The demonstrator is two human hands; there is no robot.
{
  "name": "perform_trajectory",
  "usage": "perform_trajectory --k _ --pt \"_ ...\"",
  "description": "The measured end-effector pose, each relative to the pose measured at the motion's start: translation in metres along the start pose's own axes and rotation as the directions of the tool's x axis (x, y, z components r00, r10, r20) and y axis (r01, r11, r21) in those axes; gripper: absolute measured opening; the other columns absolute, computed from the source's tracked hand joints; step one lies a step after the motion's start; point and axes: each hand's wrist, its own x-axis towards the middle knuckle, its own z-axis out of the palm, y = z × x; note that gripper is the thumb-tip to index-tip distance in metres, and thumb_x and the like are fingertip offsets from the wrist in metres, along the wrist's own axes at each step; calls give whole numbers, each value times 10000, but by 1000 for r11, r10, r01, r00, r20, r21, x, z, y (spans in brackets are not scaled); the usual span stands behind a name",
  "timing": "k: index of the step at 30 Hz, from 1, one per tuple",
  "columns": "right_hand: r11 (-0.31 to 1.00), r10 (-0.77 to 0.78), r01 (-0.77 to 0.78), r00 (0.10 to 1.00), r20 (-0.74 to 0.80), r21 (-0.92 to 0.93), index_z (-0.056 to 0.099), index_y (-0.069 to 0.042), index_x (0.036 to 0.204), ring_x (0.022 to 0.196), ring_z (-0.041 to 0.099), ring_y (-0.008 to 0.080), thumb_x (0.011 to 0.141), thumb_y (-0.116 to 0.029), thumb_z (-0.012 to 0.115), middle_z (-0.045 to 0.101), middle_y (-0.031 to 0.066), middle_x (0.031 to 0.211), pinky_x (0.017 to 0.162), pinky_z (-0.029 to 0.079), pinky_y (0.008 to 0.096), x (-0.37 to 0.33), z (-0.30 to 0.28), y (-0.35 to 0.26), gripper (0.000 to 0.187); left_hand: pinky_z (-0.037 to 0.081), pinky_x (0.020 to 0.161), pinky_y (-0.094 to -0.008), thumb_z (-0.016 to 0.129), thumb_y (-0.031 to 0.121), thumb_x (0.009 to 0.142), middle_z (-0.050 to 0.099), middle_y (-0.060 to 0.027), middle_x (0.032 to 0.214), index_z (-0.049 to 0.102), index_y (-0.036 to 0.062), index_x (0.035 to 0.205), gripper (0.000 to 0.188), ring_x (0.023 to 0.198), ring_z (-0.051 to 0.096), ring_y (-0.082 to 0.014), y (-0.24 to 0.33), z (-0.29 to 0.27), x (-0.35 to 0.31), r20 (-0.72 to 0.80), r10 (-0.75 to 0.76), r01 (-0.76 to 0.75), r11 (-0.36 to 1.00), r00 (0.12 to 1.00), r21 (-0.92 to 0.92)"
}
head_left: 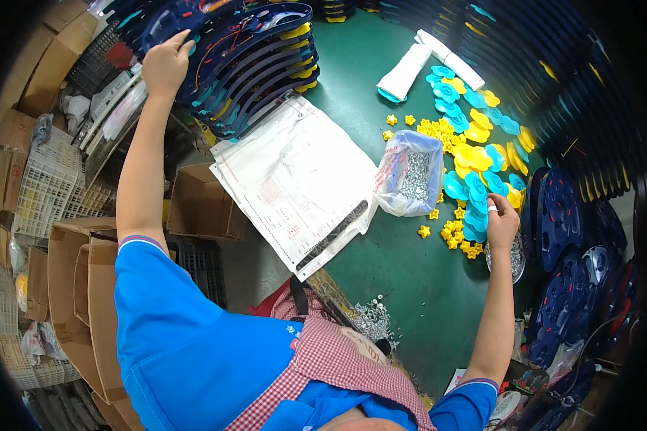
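Observation:
At the far left my left hand [167, 66] is closed on the rim of a dark blue plastic panel [176, 25] with red wires inside. This panel sits beside a stack of similar dark blue panels [255, 68] with yellow and light blue parts along their edges. My right hand [504, 221] reaches into a spread of light blue flower-shaped plastic pieces [476, 188] on the right. Its fingers are closed at a light blue piece [474, 231], partly covered by the hand. Yellow flower-shaped pieces [479, 128] lie mixed among them.
A plastic-lined tub of screws [438, 172] stands mid-table, near small yellow stars [438, 131]. White printed sheets [295, 179] cover the table's left edge. Loose screws [372, 320] lie near me. A metal bowl [516, 260] adjoins my right wrist; cardboard boxes [104, 309] stand left.

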Motion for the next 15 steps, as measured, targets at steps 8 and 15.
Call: perform_trajectory --k 8,15 --pt "998 40 -36 996 77 -55 722 -6 987 699 620 105 898 -100 676 718 68 840 653 486 255 13 -4 19 137 540 836 -403 681 325 866 705 -190 1009 723 114 1137 346 935 686 -359 -11 27 -70 162 -71 97 983 984 -153" --pt "961 9 28 991 134 -277 686 -15 1098 929 648 251 881 -95 659 689 144 1072 830 507 362 19 5 21 233 533 817 -353 693 249 870 703 -205 994 722 88 1130 307 922 700 -325 -9 16 -80 158 -19 60 964 987 -260"
